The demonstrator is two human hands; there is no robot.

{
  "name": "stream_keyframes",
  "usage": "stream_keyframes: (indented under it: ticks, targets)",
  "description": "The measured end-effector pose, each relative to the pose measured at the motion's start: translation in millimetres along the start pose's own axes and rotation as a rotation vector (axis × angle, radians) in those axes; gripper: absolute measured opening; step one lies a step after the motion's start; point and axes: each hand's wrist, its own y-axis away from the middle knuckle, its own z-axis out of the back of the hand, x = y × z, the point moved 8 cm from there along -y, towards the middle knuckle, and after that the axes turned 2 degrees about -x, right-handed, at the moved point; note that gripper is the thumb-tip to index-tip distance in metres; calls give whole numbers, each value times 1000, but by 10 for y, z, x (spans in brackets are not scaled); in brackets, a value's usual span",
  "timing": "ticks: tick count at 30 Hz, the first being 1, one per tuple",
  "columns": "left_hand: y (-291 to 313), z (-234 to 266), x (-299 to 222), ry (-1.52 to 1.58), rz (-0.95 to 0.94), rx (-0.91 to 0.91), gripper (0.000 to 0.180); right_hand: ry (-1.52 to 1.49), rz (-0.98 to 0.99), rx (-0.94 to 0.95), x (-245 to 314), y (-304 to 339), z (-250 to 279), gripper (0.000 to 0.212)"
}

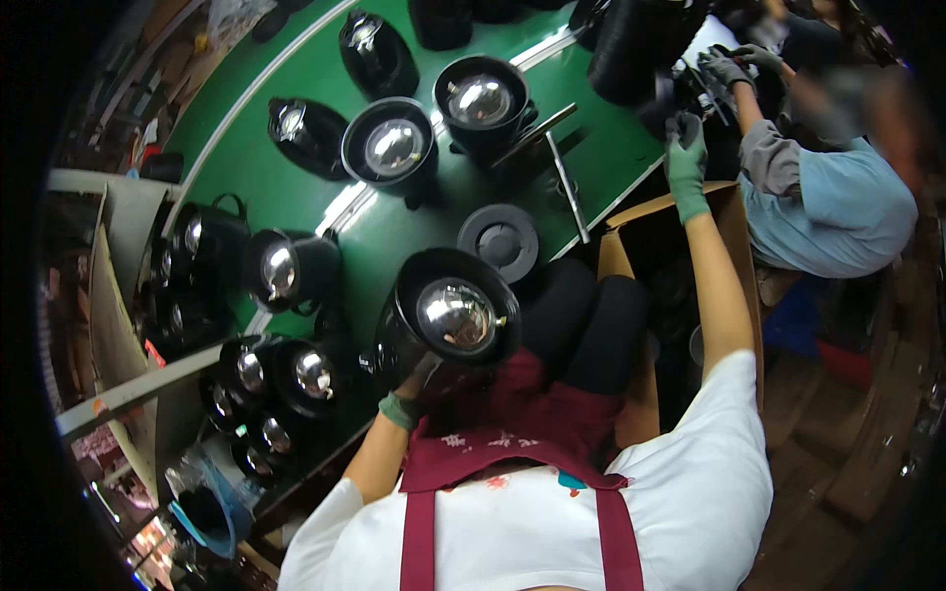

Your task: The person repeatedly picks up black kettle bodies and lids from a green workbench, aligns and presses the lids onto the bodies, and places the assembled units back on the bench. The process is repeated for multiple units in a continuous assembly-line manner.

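My left hand (424,378), in a green-cuffed glove, supports a black vacuum jug (391,347) over my lap. The jug tilts with its wide open end facing up, showing a mirror-like glass liner (456,315) inside; most of the fingers are hidden behind it. Out to the right, my right hand (687,158) in a green glove reaches toward the tall black stack (631,54) at the table's far right. Its fingers look curled beside a blurred dark part, and what they hold is unclear. A round dark grey disc (499,243) lies on the table just beyond the jug.
Several more black jugs (392,148) stand on the green table (286,212) and crowd its left side. A metal T-shaped bar (568,185) lies at its right. An open cardboard box (641,212) sits beside my right leg. A co-worker in blue (838,212) works close by.
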Motion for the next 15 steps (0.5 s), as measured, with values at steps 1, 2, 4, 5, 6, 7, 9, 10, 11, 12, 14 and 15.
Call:
stream_keyframes:
  ticks: [1, 2, 4, 5, 6, 7, 9, 10, 11, 12, 14, 15]
  targets:
    - [-1, 45, 19, 20, 11, 7, 48, -57, -90, 47, -292, 147, 78, 21]
    - [58, 280, 143, 1, 13, -106, 47, -340, -468, 120, -708, 420, 2, 22]
    - [119, 260, 245, 498, 207, -87, 51, 193, -199, 568, -1013, 827, -44, 44]
    - [90, 268, 213, 482, 193, -97, 51, 396, 9, 743, -964, 1029, -162, 57]
    - [104, 273, 158, 374, 159, -99, 51, 644, 12, 844, -1093, 1052, -160, 52]
    - [104, 280, 94, 219, 100, -116, 51, 887, 29, 945, -1032, 1031, -275, 49]
    - [-11, 220, 14, 43, 80, -95, 51, 664, -240, 18, -1094, 828, 281, 60]
    - [64, 268, 0, -20, 40, -140, 51, 557, -181, 105, -637, 812, -85, 69]
    - [47, 240, -18, -72, 28, -136, 51, 484, 49, 327, -422, 794, -302, 79]
    - [33, 222, -31, -103, 22, -135, 51, 746, 84, 532, -513, 881, -477, 95]
    - [107, 243, -44, -152, -10, -170, 51, 1087, -15, 856, -283, 1087, -791, 108]
    - [57, 177, -60, -174, -3, -140, 51, 1091, 135, 746, -452, 968, -692, 109]
